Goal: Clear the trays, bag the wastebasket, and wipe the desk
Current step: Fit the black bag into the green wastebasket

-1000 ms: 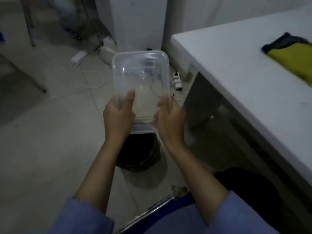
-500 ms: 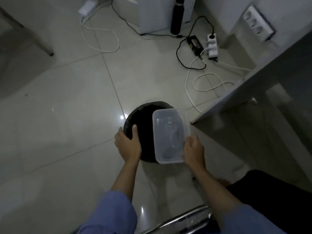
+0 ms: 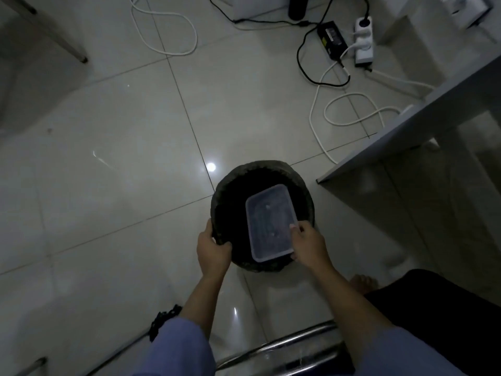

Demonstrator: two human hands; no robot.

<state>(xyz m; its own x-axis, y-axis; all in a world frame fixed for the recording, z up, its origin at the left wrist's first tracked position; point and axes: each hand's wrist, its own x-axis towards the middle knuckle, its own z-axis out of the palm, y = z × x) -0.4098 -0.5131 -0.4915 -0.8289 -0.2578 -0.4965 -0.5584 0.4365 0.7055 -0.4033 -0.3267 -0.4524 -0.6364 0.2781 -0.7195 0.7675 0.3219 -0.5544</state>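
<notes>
glossy pale floor tiles (image 3: 113, 185) fill the view, with white and black cables (image 3: 349, 109) looped near a power strip (image 3: 364, 42) and a grey desk edge (image 3: 406, 131) at right. since a second ago the clear tray (image 3: 269, 222) has come down from chest height and now sits over the mouth of the black-lined wastebasket (image 3: 230, 183), the right hand (image 3: 309, 245) pinching its near right rim while the left hand (image 3: 212, 249) has let go and grips the crinkled liner at the basket's rim, so i judge the emptying step under way. tray is a thin, rigid, translucent rounded rectangle; basket is round, matte and dark.
</notes>
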